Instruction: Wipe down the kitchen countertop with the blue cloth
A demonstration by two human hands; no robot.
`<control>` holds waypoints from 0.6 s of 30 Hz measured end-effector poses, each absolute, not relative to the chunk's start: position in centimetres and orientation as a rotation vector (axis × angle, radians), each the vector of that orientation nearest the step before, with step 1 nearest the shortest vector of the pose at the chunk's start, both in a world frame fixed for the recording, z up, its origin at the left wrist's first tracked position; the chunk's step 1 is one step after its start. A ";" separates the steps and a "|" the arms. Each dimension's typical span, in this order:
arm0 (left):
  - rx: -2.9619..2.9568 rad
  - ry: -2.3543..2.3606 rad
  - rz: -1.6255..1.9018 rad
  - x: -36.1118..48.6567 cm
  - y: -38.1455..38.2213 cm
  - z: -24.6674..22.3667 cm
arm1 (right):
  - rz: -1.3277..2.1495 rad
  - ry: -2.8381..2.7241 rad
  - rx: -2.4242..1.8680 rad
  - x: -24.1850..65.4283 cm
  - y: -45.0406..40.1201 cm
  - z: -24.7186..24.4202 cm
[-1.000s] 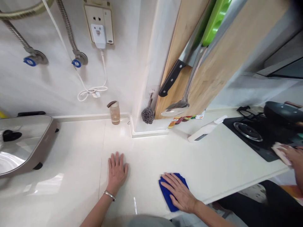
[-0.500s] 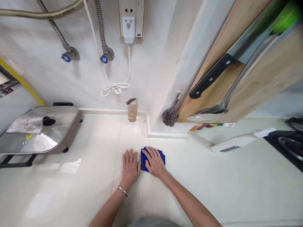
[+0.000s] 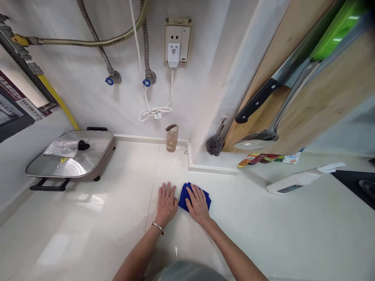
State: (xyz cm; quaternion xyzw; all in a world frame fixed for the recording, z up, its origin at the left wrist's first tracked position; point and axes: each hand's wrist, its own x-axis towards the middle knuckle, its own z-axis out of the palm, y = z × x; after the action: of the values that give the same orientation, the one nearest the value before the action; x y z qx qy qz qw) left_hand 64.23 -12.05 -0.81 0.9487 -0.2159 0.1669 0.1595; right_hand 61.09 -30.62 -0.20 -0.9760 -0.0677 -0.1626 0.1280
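Observation:
A folded blue cloth (image 3: pixel 184 196) lies on the white countertop. My right hand (image 3: pixel 198 203) rests on top of it, palm down with the fingers stretched out, covering its middle. Just to the left, my left hand (image 3: pixel 167 203) lies flat on the bare counter, fingers extended and holding nothing. Its thumb side is close to the cloth's left edge. A silver bracelet (image 3: pixel 158 227) circles the left wrist.
Against the wall stands a translucent brown cup (image 3: pixel 172 138). A lidded electric pan (image 3: pixel 96 162) sits at left, a white spray bottle (image 3: pixel 293 181) at right. A steel scourer (image 3: pixel 215 145) and a wooden board (image 3: pixel 319 113) with knife and spatula hang above the counter.
The view has shifted, so most of the scene sits farther right. The right hand stays on the cloth, which looks slightly turned; the left hand remains flat beside it.

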 end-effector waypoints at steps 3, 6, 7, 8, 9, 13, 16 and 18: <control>2.686 -0.616 0.472 64.3 -11.9 -1.0 | -0.411 -0.136 -2.824 60.0 -29.8 0.0; 2.663 -0.629 0.481 64.3 -11.9 -1.2 | -0.373 -0.234 -2.828 58.5 -28.5 0.2; 2.660 -0.627 0.487 64.2 -11.9 -1.2 | -0.390 -0.282 -2.835 58.0 -28.2 0.2; 2.660 -0.622 0.493 64.2 -12.0 -1.2 | -0.426 -0.317 -2.840 57.6 -28.0 0.0; 2.661 -0.615 0.498 64.2 -12.0 -1.1 | -0.477 -0.333 -2.840 57.3 -27.9 -0.2; 2.669 -0.581 0.508 64.3 -12.3 -1.0 | -0.637 -0.339 -2.781 57.6 -28.7 -1.3; 2.666 -0.569 0.528 64.4 -12.5 -1.1 | -0.648 -0.297 -2.737 58.7 -29.7 -1.5; 2.671 -0.562 0.530 64.3 -12.5 -1.1 | -0.644 -0.262 -2.728 59.3 -30.2 -1.2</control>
State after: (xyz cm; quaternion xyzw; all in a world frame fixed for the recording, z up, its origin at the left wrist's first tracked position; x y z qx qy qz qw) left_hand 64.33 -12.51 -1.14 0.9449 -0.1990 0.1876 0.1797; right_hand 59.25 -30.20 -1.22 -0.9561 -0.0918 -0.2256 0.1626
